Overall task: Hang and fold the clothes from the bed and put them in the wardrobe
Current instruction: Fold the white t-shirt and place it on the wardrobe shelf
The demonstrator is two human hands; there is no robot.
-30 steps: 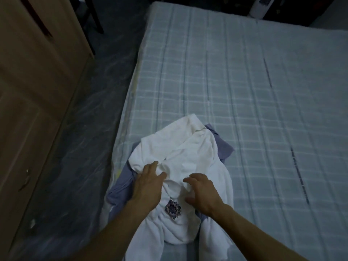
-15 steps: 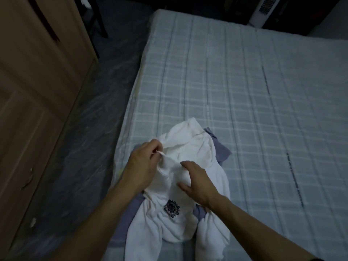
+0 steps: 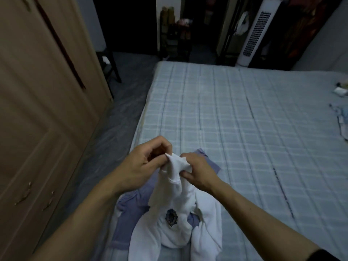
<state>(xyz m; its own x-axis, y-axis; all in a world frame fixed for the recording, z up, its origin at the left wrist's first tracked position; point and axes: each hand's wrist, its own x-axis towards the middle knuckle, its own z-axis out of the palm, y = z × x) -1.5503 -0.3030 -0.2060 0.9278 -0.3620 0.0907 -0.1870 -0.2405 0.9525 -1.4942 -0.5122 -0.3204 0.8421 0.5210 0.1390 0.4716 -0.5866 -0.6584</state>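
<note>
Head view: I see 1 white garment (image 3: 177, 219), soft knit-looking cloth w/ a small dark purple flower-shaped emblem (image 3: 171, 220) on its front, bunched and lifted at its top end, the rest draped down onto the bed (image 3: 244, 129) at approx 6 o'clock of the frame. L hand (image 3: 143, 166) pinches the top edge of the white cloth between thumb and curled fingers; R hand (image 3: 199, 172) grips the same bunch just beside it, thumb underneath, fingers wrapped over. The 2 hands are nearly touching, at frame centre.

Under the white garment lies 1 lavender-blue garment (image 3: 130, 213), thinner and flatter, spread on the mattress, showing at 7 o'clock and a corner at 1 o'clock of the hands.

Bed cover is pale blue-grey w/ a woven check pattern, flat, some dark line marks. Small pale items (image 3: 341, 102) sit at the bed's edge at 3 o'clock; can't tell what they are.

Wardrobe (image 3: 43, 110) at 9 o'clock: tan wood-look panels, 2 metal handles low down, doors closed. 1 white tower fan (image 3: 254, 34) w/ vent slats stands at 1 o'clock beyond the bed. Floor (image 3: 116, 129) is dark grey, marbled.
</note>
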